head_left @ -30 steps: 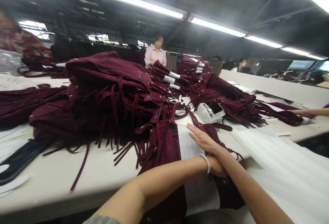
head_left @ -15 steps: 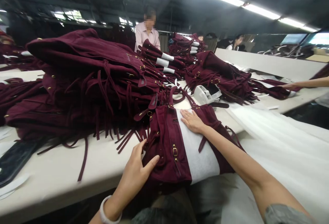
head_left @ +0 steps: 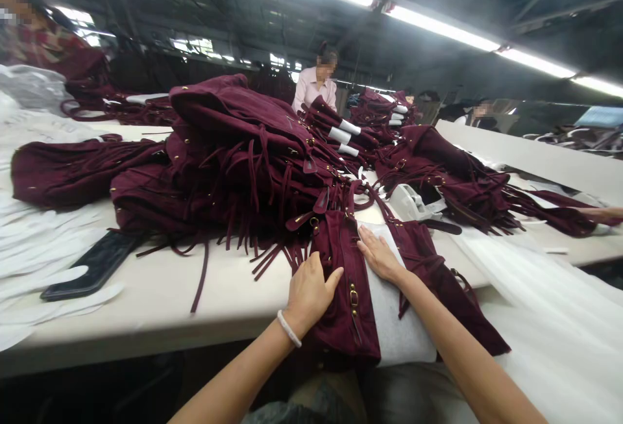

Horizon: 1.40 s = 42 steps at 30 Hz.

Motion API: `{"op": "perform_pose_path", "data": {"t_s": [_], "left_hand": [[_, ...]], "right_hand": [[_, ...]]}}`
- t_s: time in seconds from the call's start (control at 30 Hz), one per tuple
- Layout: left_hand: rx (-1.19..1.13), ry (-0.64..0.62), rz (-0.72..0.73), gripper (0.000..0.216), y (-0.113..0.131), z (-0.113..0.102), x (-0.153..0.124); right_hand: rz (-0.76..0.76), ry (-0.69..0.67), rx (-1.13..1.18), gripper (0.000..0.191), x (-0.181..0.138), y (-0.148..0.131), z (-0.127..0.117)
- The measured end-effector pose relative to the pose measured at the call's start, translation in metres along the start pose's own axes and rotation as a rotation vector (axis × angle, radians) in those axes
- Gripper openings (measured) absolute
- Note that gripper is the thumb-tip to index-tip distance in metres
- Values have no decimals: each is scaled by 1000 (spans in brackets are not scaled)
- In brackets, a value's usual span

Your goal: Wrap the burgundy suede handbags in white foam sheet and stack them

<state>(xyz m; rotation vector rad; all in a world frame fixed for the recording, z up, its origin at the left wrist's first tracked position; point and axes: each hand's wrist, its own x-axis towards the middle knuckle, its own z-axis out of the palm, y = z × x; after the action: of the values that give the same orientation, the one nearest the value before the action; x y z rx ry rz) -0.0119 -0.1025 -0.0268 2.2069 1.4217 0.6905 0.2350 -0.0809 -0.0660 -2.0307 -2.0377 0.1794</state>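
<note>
A maroon suede handbag (head_left: 335, 320) with brass buckles lies at the table's front edge, its handles toward the back. A white sheet (head_left: 402, 326) is laid across its middle. My right hand (head_left: 380, 255) rests flat on the upper part of this sheet, fingers stretched out. At the bag's left side, my left hand (head_left: 311, 291) has its fingers curled over the edge and its thumb on the front. Its fingertips are partly hidden. A white bracelet (head_left: 289, 328) circles my left wrist.
A big pile of maroon bags (head_left: 233, 158) stands left of centre, with another stack (head_left: 442, 171) behind right. Near that lies a white tape dispenser (head_left: 409, 202). A dark phone (head_left: 92, 265) and white cutouts (head_left: 43, 255) lie left; white sheeting (head_left: 545, 287) drapes right. Co-workers stand behind.
My left hand has moved onto the bag's left edge, its fingers now curled. My right hand stays flat on the white sheet. The view has turned left, showing more cutouts and another person.
</note>
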Motion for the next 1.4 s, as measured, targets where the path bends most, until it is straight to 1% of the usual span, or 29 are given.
{"op": "perform_pose_path", "data": {"t_s": [0.07,0.1,0.2,0.27,0.3,0.33,0.37,0.4,0.43,0.47,0.5,0.53,0.6,0.63,0.67,0.7,0.77,0.8,0.87,0.9,0.97,1.03,1.1,1.2,1.27,1.3,1.33,1.37,1.4], "left_hand": [[-123,9,-20,46,-8,-3,-10],[-193,18,-32,43,-13,-4,-15],[-314,90,-28,32,-26,-8,-26],[-289,150,16,28,-28,-8,-24],[-257,167,47,29,-27,-7,-19],[-219,169,76,32,-25,-4,-14],[-178,158,96,38,-21,-1,-7],[-133,139,110,44,-17,4,0],[-85,117,116,50,-12,9,8],[-41,93,115,55,-7,15,15],[-7,73,109,54,-3,20,22],[13,58,101,49,2,25,29],[-5,32,91,29,10,31,44],[-47,23,89,22,15,32,54],[-113,23,91,20,19,31,65],[-207,29,93,20,24,28,77],[-475,40,77,14,34,20,105],[-629,25,48,12,39,16,120],[-871,-59,-37,18,43,9,147],[-929,-111,-78,22,42,6,158],[-944,-180,-131,23,35,3,171],[-841,-182,-114,19,23,3,172],[-572,-139,-15,19,15,3,164],[5,26,193,27,18,-1,142],[267,94,275,27,28,-7,129],[349,84,294,25,34,-11,123],[391,46,296,22,40,-15,119],[386,-3,278,18,44,-20,116],[304,-53,236,16,48,-24,116]], "right_hand": [[5,38,52,63,-12,3,-11],[5,78,72,61,-21,6,-18],[44,288,33,54,-56,33,-42],[174,448,-89,52,-81,60,-58],[279,491,-150,54,-94,74,-64],[398,493,-186,56,-106,86,-69],[510,451,-183,59,-117,96,-73],[590,379,-141,60,-128,101,-76],[618,294,-65,59,-137,104,-76],[597,223,24,55,-145,103,-75],[546,183,103,50,-151,100,-73],[481,179,158,45,-155,96,-69],[448,275,189,37,-158,88,-58],[454,325,196,36,-157,86,-53],[468,373,203,36,-155,85,-49],[480,414,217,37,-152,85,-46],[503,499,270,38,-145,86,-42],[519,550,307,38,-142,87,-41],[561,643,413,39,-135,90,-39],[577,664,485,42,-133,93,-38],[582,634,648,48,-131,98,-36],[550,557,768,51,-133,104,-36],[519,502,773,50,-135,109,-40],[533,485,613,46,-130,113,-50],[570,479,485,43,-121,113,-56],[589,475,434,40,-116,112,-58],[605,470,398,37,-111,112,-60],[616,466,378,34,-106,111,-62],[623,464,373,30,-101,110,-63]]}}
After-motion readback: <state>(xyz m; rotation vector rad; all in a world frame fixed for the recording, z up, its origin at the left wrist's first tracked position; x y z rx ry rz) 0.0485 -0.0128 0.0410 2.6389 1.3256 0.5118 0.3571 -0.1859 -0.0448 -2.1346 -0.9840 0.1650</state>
